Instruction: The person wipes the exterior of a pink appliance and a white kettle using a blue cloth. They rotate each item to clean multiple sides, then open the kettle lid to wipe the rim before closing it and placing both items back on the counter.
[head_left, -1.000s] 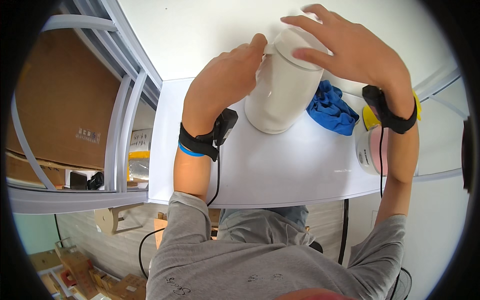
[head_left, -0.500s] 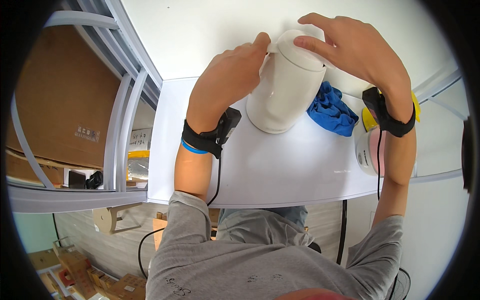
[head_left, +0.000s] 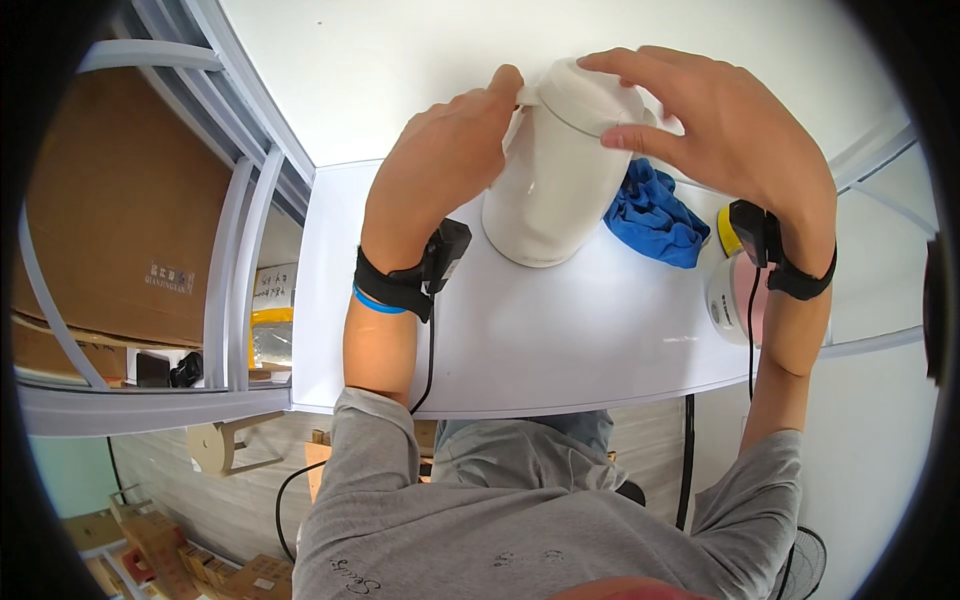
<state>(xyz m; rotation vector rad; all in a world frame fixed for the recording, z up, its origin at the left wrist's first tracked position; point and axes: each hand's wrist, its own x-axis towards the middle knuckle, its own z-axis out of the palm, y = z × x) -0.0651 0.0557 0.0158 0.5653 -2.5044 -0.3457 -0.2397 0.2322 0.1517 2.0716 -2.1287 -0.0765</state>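
A white lidded jug [head_left: 548, 195] stands on the white tabletop, tilted in this wide view. My left hand [head_left: 445, 150] is closed round its handle at the left side; the fingertips are mostly hidden. Over the top, my right hand [head_left: 715, 125] spans the jug's lid [head_left: 580, 95], fingers on the far edge and thumb against the near rim by the seam. The lid sits on the jug. Just right of the jug's base lies a crumpled blue cloth [head_left: 655, 215].
A white and pink round container [head_left: 735, 300] stands at the right, below my right wrist, near a yellow item [head_left: 728, 232]. White-framed shelving with a large cardboard box [head_left: 120, 210] borders the table [head_left: 560, 350] on the left. Black cables hang from both wrist straps.
My right thumb has moved from the top of the lid down to its near rim, and the fingers have come onto the far edge. My left hand stays at the handle.
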